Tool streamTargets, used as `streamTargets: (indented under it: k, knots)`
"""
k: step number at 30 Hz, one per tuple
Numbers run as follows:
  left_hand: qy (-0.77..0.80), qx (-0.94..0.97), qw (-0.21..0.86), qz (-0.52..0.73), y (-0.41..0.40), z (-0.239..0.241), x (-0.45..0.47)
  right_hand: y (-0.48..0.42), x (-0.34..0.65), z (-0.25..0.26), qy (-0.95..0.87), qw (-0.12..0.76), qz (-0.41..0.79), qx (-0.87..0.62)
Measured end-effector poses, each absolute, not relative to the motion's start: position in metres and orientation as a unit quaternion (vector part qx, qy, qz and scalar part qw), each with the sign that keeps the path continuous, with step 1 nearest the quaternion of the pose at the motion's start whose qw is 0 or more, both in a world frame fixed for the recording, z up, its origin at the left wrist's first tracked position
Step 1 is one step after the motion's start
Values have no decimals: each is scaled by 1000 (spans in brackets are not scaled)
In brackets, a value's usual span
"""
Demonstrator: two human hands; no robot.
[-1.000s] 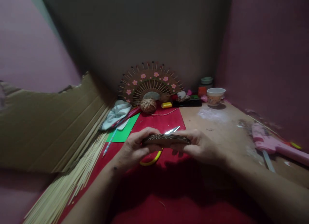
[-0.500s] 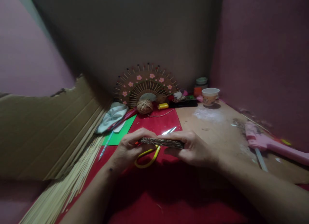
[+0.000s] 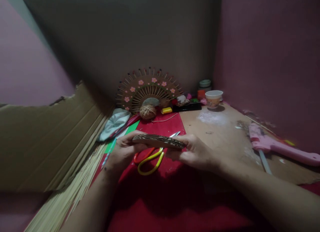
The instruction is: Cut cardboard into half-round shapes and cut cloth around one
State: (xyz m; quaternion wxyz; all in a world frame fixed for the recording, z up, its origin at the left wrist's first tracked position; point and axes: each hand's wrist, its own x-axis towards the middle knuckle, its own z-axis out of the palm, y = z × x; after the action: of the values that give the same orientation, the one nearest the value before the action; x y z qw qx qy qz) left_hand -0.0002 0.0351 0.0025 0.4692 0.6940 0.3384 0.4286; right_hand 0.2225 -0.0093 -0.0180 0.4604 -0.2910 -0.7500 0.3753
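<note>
Both my hands hold a flat brown patterned piece [image 3: 158,140] edge-on above the red sheet [image 3: 172,198]. My left hand [image 3: 121,153] grips its left end with curled fingers. Its right end sits between the pinched fingers of my right hand [image 3: 195,153]. Just under the piece lie scissors [image 3: 150,157] with yellow and orange handles, blade tips pointing to the back right.
A cardboard sheet [image 3: 47,138] and a bundle of thin sticks [image 3: 72,188] line the left side. At the back stand a stick fan decoration [image 3: 148,89], a twine ball [image 3: 147,112], a cloth [image 3: 113,123] and a paper cup [image 3: 213,99]. A pink glue gun [image 3: 275,146] lies right.
Both hands have tilted and lifted the brown piece slightly, baring the scissor handles beneath. The view has drifted a little to the right.
</note>
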Motion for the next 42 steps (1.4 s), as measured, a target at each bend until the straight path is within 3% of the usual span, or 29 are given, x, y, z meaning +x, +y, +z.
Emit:
streamTargets:
  k: [12,18,28,36,42]
  knots:
    - [327,620,567,433,42,-7,0,-9,219,-19,-739,462,372,-320]
    - [373,565,588,443,34,-4,11,-6,215,-20,-633,450,535,-333]
    - [424,506,664,350,28,-2,25,14,214,-42,-436,407,754,-276]
    - [409,487,687,352,30,-6,25,14,214,-45,-395,416,773,-271]
    - [394,545,615,411,22,-12,31,7,209,-41,-386,468,754,-255]
